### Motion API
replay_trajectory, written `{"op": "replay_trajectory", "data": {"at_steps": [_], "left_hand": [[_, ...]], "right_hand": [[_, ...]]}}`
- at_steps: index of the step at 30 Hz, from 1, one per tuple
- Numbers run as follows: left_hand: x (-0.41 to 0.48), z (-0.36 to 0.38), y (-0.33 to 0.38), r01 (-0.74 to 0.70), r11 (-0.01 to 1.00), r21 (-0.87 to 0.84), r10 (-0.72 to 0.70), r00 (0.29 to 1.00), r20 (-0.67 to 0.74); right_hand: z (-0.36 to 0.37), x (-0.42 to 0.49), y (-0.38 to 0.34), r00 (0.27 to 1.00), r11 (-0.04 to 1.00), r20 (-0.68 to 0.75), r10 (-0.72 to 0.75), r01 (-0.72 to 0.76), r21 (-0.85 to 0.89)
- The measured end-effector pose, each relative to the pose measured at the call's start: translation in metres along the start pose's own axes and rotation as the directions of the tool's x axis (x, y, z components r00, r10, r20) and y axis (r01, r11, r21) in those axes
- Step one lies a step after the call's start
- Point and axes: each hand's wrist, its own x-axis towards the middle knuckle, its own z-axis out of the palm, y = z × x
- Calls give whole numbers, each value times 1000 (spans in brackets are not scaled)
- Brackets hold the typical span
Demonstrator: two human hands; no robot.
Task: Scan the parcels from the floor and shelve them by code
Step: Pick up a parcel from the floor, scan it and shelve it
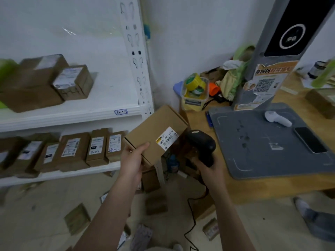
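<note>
My left hand (133,159) grips a small brown cardboard parcel (154,132) from its lower left corner, tilted, with its white and yellow barcode label (166,138) facing up. My right hand (204,164) grips the handle of a black corded barcode scanner (201,142), whose head sits right beside the label's right edge. White shelves on the left carry shelved parcels: several upright on the lower shelf (72,173), a few stacked on the upper shelf (108,113), which bears a handwritten tag (121,111). Loose parcels lie on the floor (77,219) below.
A wooden desk (253,191) on the right holds a grey scanning stand with a tall post (272,142), a white handheld device (277,118), a phone (310,140) and a tub of tape rolls (195,89). A person's shoe and leg (311,214) show at the lower right.
</note>
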Motion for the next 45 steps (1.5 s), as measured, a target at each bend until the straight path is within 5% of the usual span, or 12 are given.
{"op": "replay_trajectory", "data": {"at_steps": [6, 32, 40, 45], "left_hand": [[-1, -7, 20, -98, 994, -49, 99, 995, 17], [-20, -10, 12, -137, 989, -50, 141, 986, 91], [-14, -7, 9, -77, 994, -72, 81, 995, 53], [-12, -6, -2, 33, 997, -72, -30, 999, 43]], "right_hand": [[20, -26, -42, 964, 982, 231, -130, 157, -101], [4, -28, -25, 983, 965, 114, -145, 166, -203], [-29, 12, 36, 974, 945, -205, 98, -156, -288], [-50, 35, 80, 917, 852, -228, 327, -391, -348]]}}
